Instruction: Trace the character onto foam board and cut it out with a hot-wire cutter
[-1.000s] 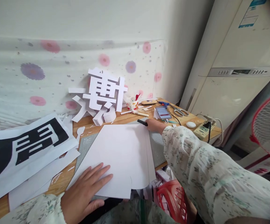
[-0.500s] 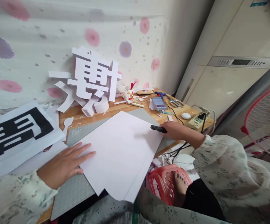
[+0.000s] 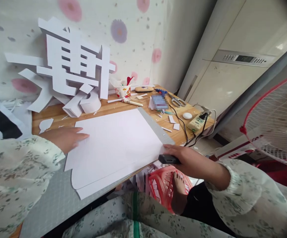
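Observation:
A large sheet of white board point(image 3: 116, 142) lies on a grey cutting mat point(image 3: 49, 191), with a thin line running along its near edge and a notch at its left. My left hand point(image 3: 65, 137) rests on the sheet's left edge, fingers stretched out and somewhat blurred. At the sheet's right corner, my right hand point(image 3: 183, 158) is closed round a black-handled utility knife point(image 3: 167, 159). Its handle end points left, and no blade shows. Behind the sheet, a white cut-out character point(image 3: 76, 62) built from raised strips leans against the wall.
Scissors point(image 3: 178, 101), a paper cup point(image 3: 123, 91), a blue glue gun point(image 3: 161, 91) and a power strip point(image 3: 198, 121) with black cables occupy the wooden table's right part. A red plastic stool point(image 3: 158, 185) stands below the edge. A fan point(image 3: 274, 122) is at right.
The sheet has turned clockwise on the mat, its notched corner swinging left. My right hand, still holding the utility knife, has come to the sheet's right corner. The view has shifted too.

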### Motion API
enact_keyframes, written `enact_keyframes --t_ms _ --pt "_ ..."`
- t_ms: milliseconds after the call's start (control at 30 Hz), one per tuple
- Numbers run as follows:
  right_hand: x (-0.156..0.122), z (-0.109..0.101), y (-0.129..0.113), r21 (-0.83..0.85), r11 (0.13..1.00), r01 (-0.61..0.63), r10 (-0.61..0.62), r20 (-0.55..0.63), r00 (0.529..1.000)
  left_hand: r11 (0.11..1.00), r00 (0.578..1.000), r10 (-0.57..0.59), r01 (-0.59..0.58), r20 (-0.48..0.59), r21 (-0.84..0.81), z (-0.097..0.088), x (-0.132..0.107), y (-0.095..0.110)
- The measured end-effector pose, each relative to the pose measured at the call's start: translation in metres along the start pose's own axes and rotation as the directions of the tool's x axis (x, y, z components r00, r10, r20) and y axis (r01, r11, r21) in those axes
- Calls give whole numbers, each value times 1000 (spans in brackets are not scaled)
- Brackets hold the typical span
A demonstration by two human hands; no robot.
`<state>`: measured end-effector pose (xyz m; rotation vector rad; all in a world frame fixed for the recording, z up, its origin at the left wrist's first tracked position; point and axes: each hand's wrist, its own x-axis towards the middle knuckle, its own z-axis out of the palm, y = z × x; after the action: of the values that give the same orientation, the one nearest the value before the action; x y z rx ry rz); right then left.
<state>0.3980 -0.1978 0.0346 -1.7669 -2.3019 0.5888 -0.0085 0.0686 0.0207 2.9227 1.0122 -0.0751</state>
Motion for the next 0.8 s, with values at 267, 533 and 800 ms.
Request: enact_keyframes --t_ms 267,533,800 --pt "13 -2 6 56 998 -13 11 43 999 935 934 355 -354 51 -19 7 77 128" --pt "5 -18 26 270 959 90 96 -606 790 925 924 380 -380 -30 14 31 119 136" --pt "90 -3 33 732 670 119 569 -610 551 930 926 359 -366 -119 -43 40 115 131"
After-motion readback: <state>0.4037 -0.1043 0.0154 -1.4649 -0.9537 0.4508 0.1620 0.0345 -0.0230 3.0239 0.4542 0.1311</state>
